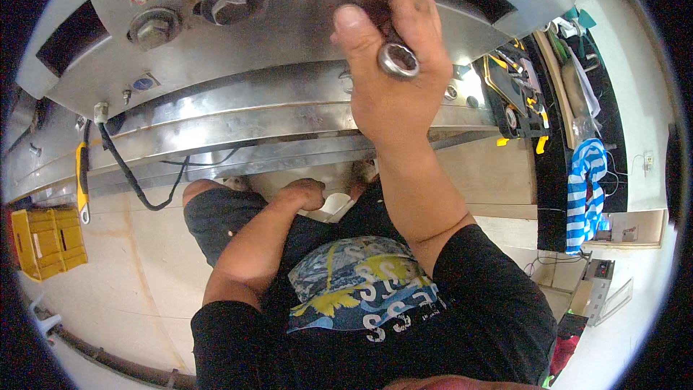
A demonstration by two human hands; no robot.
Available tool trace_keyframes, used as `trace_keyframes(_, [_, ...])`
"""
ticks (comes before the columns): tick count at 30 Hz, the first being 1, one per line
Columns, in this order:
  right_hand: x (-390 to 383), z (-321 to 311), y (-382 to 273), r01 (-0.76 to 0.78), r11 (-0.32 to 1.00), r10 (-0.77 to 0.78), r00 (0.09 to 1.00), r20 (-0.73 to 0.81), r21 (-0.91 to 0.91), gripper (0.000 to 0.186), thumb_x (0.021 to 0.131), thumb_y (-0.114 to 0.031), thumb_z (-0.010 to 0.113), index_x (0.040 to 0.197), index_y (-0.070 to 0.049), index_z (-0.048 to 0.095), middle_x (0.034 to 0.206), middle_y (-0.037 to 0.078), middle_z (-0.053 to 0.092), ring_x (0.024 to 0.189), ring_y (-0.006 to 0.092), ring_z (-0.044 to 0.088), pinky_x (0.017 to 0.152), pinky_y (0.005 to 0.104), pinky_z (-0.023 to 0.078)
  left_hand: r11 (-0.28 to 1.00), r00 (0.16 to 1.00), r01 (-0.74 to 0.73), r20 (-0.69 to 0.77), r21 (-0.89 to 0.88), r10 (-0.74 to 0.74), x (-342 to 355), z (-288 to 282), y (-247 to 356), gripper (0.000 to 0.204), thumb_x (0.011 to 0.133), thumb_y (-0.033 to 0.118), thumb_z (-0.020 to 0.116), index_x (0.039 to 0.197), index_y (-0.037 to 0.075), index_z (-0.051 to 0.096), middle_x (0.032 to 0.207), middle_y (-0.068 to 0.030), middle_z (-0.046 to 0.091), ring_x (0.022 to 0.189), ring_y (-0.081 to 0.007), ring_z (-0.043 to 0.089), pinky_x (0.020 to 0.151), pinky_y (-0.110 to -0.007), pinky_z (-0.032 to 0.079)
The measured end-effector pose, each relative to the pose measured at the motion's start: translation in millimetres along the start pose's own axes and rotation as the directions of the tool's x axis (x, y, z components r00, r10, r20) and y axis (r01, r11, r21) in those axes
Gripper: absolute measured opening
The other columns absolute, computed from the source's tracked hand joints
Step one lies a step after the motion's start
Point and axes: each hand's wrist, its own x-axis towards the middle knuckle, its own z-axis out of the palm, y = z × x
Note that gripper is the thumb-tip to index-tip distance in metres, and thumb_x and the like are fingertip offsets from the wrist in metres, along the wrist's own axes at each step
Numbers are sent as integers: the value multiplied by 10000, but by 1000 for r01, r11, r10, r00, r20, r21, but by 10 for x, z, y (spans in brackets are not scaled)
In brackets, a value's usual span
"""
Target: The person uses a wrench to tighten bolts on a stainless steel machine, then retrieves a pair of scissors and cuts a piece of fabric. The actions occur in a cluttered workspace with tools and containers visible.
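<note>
Raised in front of the steel machine, my right hand (397,94) is closed round a metal wrench. The round ring end of the wrench (398,61) pokes out between thumb and fingers; my fist hides most of its shaft. Two large hex bolts, the left bolt (154,29) and the right bolt (229,5), sit on the machine's steel panel (303,36) to the left of that hand. My left hand (303,193) is low, by my thigh, with its fingers curled in. Whether anything is inside them is hidden.
A black cable (128,173) hangs from the machine's left side, beside a yellow-handled tool (82,180). On the floor at left stands a yellow crate (50,243). To the right are a tool holder (516,105) with several tools and a blue-and-white striped cloth (585,195).
</note>
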Motion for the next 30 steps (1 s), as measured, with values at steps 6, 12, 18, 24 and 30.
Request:
trace_keyframes(6, [-442,-457,64,67,766,46,986,-158,640,242,971,-149,575,1212,-134,567,1003,166,608,848,301,635,653,435,590,999,997,20,-70,-48,-24,-97,-7,-63,572,903,317,547,1445,141,499,1433,-163,541,1328,-355,505,1123,-449,403])
trace_keyframes(12, [-329,-1197,181,2,567,76,996,-54,824,372,927,-91,501,1285,-186,543,1050,152,584,853,266,552,714,401,501,999,998,-5,-56,-43,3,-107,41,-14,578,914,326,537,1463,154,479,1455,-151,524,1339,-347,495,1128,-449,397])
trace_keyframes(18, [-4,-1119,626,-104,488,94,993,67,866,372,875,-70,524,1234,-165,550,1048,143,607,849,265,552,719,417,487,998,992,-18,-129,-64,10,-83,37,43,563,858,198,509,1415,119,542,1432,-174,540,1305,-330,536,1092,-417,427])
trace_keyframes(24, [81,-1024,752,-131,524,44,991,127,842,366,837,-32,514,1180,-144,577,1023,156,615,829,257,541,720,403,470,998,996,2,-93,-59,-8,-70,50,-39,567,849,181,504,1410,115,546,1430,-178,540,1306,-333,534,1092,-416,427])
trace_keyframes(30, [128,-1122,872,-141,524,36,989,143,840,337,824,-26,518,1145,-121,553,1005,176,608,827,285,569,708,445,493,999,992,-15,-128,-49,9,-109,59,-57,554,835,168,516,1381,97,570,1391,-185,572,1268,-341,564,1064,-418,451])
